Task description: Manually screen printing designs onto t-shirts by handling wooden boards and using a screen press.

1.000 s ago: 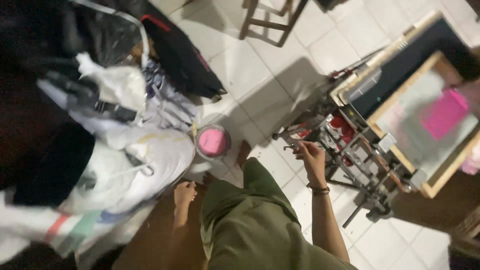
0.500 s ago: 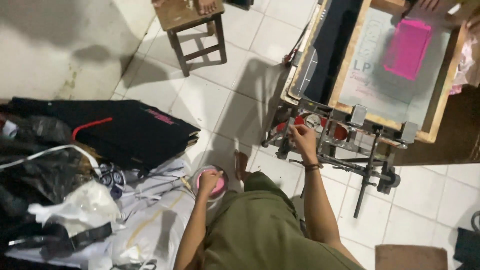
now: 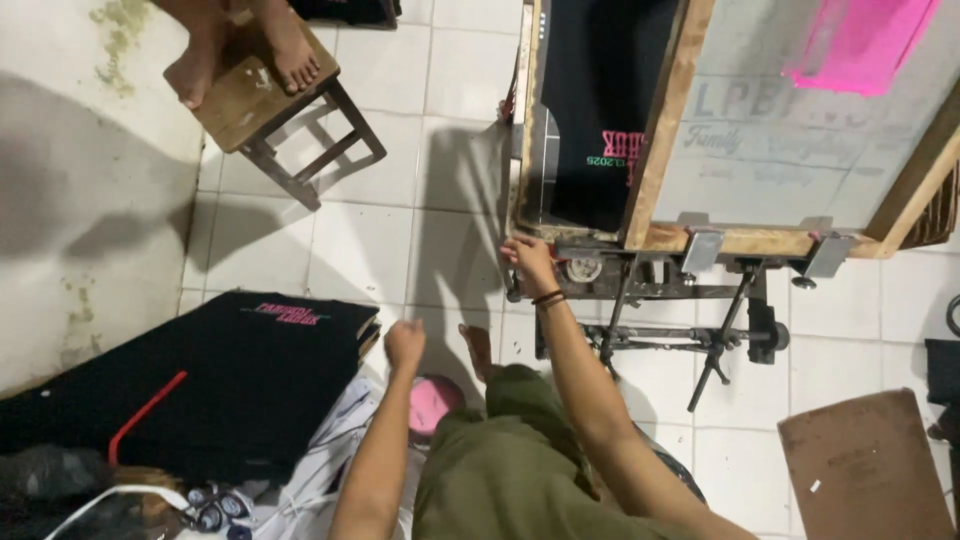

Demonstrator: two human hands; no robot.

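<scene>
My right hand (image 3: 527,258) rests on the near corner of a metal screen-printing press (image 3: 640,280), its fingers curled against the frame. A wooden-framed printing screen (image 3: 800,150) with pink ink lies on the press beside a black shirt (image 3: 600,100) on the platen. My left hand (image 3: 405,345) hangs in a loose fist in the air, holding nothing. Just below it stands a round tub of pink ink (image 3: 432,403) on the floor. A stack of black printed shirts (image 3: 200,380) lies to the left of that hand.
A small wooden stool (image 3: 270,105) stands at the top left with another person's bare feet (image 3: 240,45) on it. A brown board (image 3: 865,465) lies on the white tiles at the lower right. Bags and cables crowd the lower left corner.
The view has swung and closed in on the press. My left hand has lifted off the pink tub and now hangs above it. The right hand stays at the press corner.
</scene>
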